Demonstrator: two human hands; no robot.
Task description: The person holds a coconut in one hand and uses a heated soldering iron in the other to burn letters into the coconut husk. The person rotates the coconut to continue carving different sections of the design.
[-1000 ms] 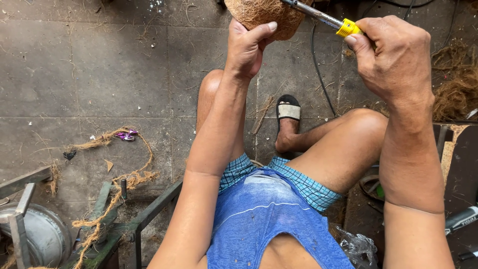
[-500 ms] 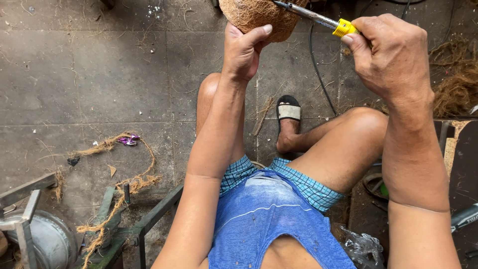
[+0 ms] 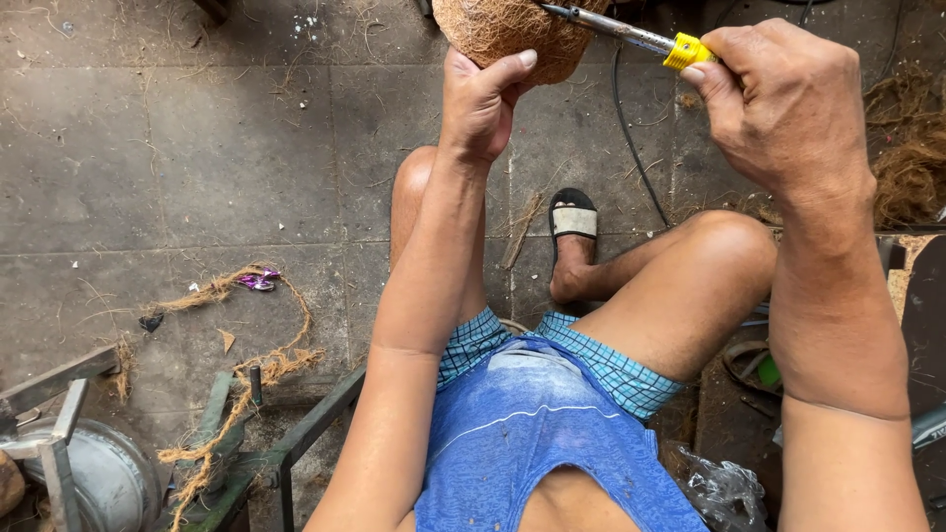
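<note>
Left hand (image 3: 480, 103) clenched on the underside of a round, brown, hairy coconut husk (image 3: 512, 34), held up at the top edge of the view, thumb pressed on its side. Right hand (image 3: 783, 99) clenched on the handle of a thin metal rod tool with a yellow collar (image 3: 631, 34). Long axis of the tool lying almost flat, pointing left from the right hand, tip touching the top right of the husk. Left hand nearer the husk; right hand just beside it. Below, grey stone floor (image 3: 197, 148) with a frayed brown rope (image 3: 246, 365) and a black sandal (image 3: 574, 219).
</note>
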